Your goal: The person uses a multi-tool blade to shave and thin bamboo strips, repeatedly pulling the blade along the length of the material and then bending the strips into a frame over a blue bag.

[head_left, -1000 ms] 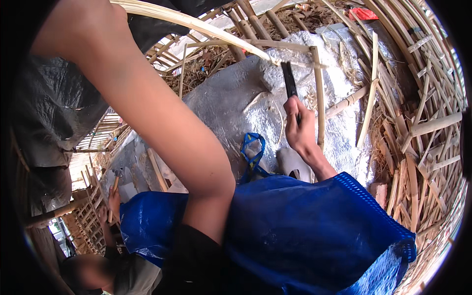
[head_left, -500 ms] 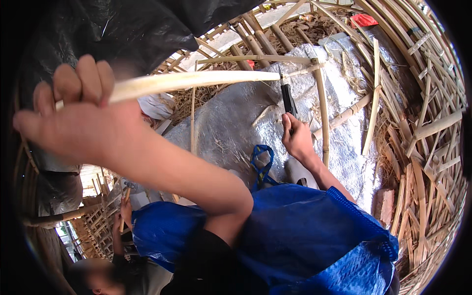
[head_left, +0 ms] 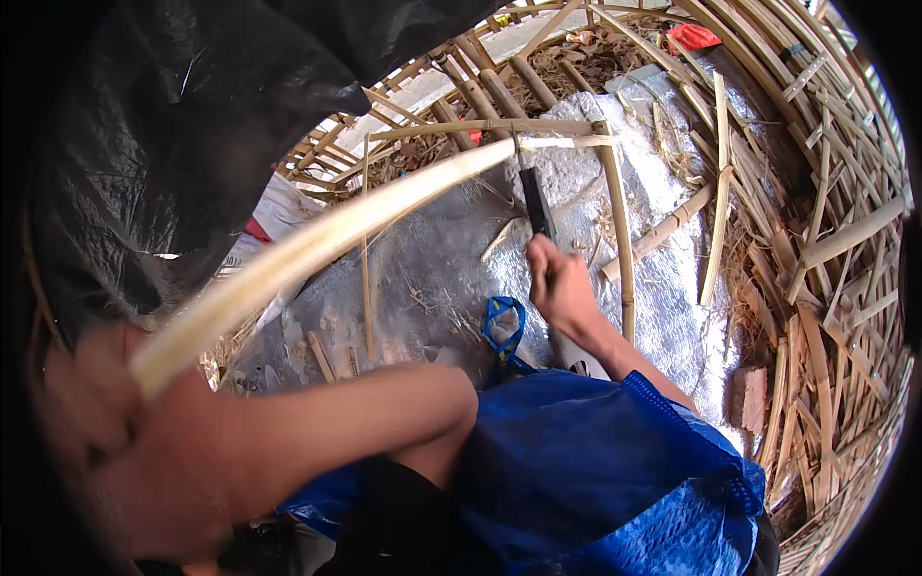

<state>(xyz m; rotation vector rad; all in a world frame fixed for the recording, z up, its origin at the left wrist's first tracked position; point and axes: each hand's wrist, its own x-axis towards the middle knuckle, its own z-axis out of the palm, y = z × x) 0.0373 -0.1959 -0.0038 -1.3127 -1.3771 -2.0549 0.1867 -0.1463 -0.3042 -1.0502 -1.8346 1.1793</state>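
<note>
Bamboo strip (head_left: 336, 245), left hand (head_left: 149, 432) low, right hand (head_left: 565, 290) extended with knife (head_left: 536, 204)

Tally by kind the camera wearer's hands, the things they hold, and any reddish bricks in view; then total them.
Hands, left hand and right hand: 2
Bamboo strip: 1
Black-handled knife: 1
Reddish brick: 1
Total: 5

The strip (head_left: 331, 240) is long, pale and gently bowed, sloping up rightward to the knife (head_left: 535, 200). The knife, black-handled, tilts slightly, its thin blade meeting the strip's narrow end.
</note>
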